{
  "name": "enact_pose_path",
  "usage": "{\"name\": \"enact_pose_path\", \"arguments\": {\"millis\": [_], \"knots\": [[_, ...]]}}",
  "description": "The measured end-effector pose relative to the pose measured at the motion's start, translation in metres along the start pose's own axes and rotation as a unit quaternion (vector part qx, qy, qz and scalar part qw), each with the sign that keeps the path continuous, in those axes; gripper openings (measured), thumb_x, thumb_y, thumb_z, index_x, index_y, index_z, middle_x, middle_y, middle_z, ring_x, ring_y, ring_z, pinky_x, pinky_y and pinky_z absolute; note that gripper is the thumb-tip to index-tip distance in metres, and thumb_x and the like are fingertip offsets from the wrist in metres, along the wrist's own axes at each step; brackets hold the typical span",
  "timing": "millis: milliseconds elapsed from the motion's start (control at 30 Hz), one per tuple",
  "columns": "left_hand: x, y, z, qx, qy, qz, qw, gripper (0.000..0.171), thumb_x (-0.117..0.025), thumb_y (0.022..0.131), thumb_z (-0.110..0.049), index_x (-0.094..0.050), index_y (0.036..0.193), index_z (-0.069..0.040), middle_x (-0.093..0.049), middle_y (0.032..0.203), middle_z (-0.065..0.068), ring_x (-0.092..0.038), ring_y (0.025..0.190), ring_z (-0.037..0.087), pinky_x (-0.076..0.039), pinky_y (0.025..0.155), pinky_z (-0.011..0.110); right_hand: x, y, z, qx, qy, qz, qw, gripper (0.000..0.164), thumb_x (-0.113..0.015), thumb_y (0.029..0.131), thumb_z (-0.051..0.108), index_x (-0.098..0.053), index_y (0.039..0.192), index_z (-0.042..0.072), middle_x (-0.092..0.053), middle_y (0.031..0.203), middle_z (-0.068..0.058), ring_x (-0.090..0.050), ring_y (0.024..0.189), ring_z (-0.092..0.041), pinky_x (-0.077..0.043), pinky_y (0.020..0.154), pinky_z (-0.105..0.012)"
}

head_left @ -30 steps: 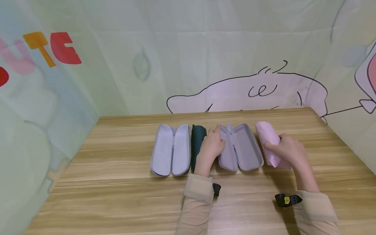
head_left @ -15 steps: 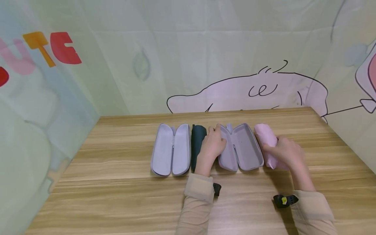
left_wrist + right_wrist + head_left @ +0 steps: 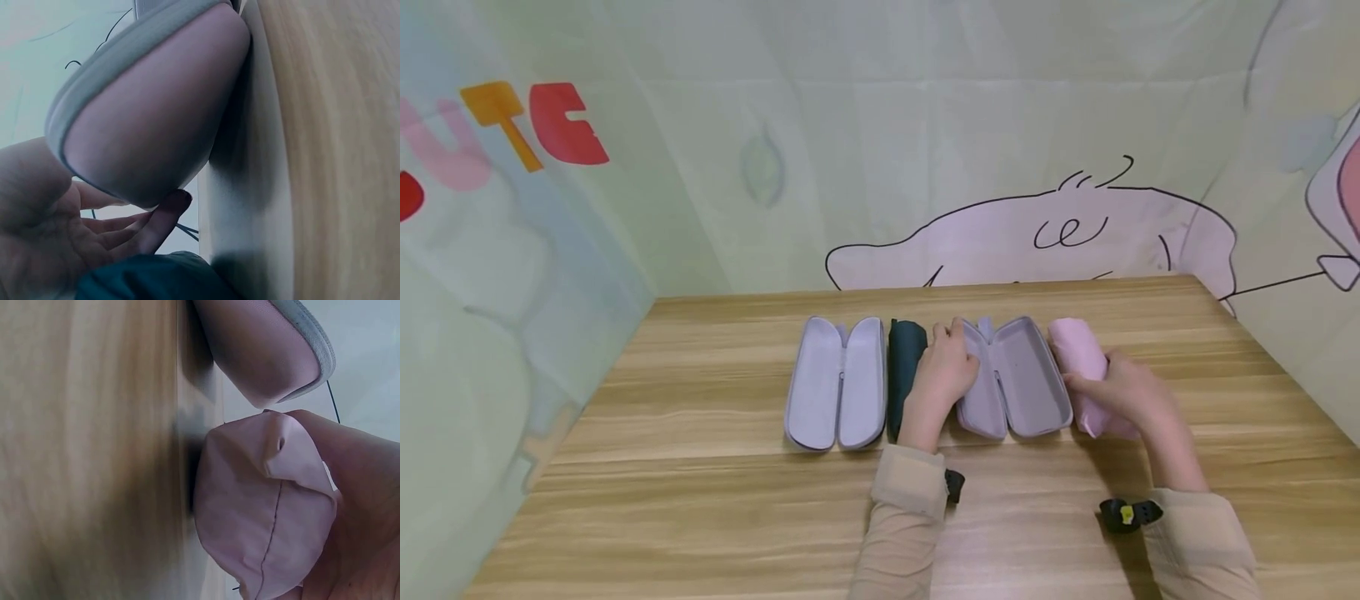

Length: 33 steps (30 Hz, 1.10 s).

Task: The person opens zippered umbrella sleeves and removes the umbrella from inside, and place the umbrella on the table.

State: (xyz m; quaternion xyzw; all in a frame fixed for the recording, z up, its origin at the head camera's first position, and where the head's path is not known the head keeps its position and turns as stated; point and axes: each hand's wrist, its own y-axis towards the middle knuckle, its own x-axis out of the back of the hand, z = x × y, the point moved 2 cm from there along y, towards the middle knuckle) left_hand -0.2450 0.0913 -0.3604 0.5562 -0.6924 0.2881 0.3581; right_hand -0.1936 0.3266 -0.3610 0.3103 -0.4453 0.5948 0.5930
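Two glasses cases lie spread open on the wooden table. My left hand (image 3: 943, 373) grips the near-side half of the pinkish case (image 3: 1033, 375), thumb at its rim; in the left wrist view its fingers lie against the outer shell of the case (image 3: 144, 119). My right hand (image 3: 1135, 390) holds a pink folded umbrella (image 3: 1077, 346) in a fabric sleeve, just right of that case. In the right wrist view the gathered, seamed end of the pink umbrella (image 3: 256, 506) shows close to the table. Several right fingers are hidden behind it.
Left of my left hand lies a dark green folded umbrella (image 3: 906, 358). Beside it is the other open glasses case (image 3: 815, 387), pale lavender inside. A printed cloth backdrop (image 3: 865, 167) hangs behind the wooden table (image 3: 715, 500).
My right hand has shifted slightly left and toward me with the pink umbrella, bringing it closer to the pinkish case. My left hand has stayed nearly still.
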Motion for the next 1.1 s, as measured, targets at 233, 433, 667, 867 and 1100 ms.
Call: {"name": "enact_pose_path", "arguments": {"millis": [233,433,667,867,1100], "knots": [[0.0,-0.001,0.001,0.0,-0.007,-0.002,1.0,0.059,-0.051,0.096,-0.016,-0.03,0.15,-0.004,-0.039,0.145,0.022,-0.054,0.121,0.035,-0.048,0.097,0.045,-0.002,-0.001,0.002,0.012,0.008,-0.004,1.0,0.087,-0.05,0.088,0.063,-0.041,0.135,-0.01,-0.06,0.115,-0.034,-0.061,0.093,-0.041,-0.046,0.068,-0.042],[0.0,0.0,0.001,0.002,-0.014,-0.001,0.9999,0.06,-0.051,0.096,-0.016,-0.029,0.15,-0.005,-0.036,0.148,0.021,-0.046,0.13,0.037,-0.045,0.102,0.046,-0.001,0.001,0.003,0.011,0.01,-0.007,1.0,0.088,-0.047,0.091,0.063,-0.037,0.138,-0.011,-0.055,0.123,-0.037,-0.058,0.103,-0.048,-0.046,0.077,-0.052],[0.0,0.0,0.0,-0.001,-0.021,-0.002,0.9998,0.061,-0.051,0.096,-0.016,-0.027,0.151,-0.007,-0.035,0.148,0.02,-0.04,0.135,0.037,-0.043,0.103,0.047,0.0,0.0,0.005,0.008,0.014,-0.011,1.0,0.086,-0.046,0.093,0.059,-0.036,0.138,-0.014,-0.051,0.125,-0.039,-0.055,0.107,-0.051,-0.046,0.082,-0.056],[0.002,-0.001,-0.001,-0.002,-0.009,-0.014,0.9999,0.06,-0.051,0.096,-0.018,-0.03,0.151,-0.009,-0.037,0.147,0.018,-0.043,0.131,0.034,-0.047,0.096,0.046,0.002,0.0,0.006,0.004,0.018,-0.006,1.0,0.084,-0.042,0.095,0.058,-0.034,0.139,-0.014,-0.049,0.128,-0.04,-0.053,0.109,-0.053,-0.045,0.083,-0.058],[0.005,-0.002,-0.003,-0.012,0.001,-0.053,0.9985,0.058,-0.053,0.096,-0.019,-0.033,0.15,-0.01,-0.04,0.145,0.016,-0.043,0.131,0.031,-0.049,0.093,0.045,0.001,0.001,0.015,0.02,0.01,-0.029,0.999,0.081,-0.041,0.097,0.055,-0.036,0.137,-0.015,-0.051,0.126,-0.039,-0.051,0.112,-0.054,-0.043,0.088,-0.061]]}}
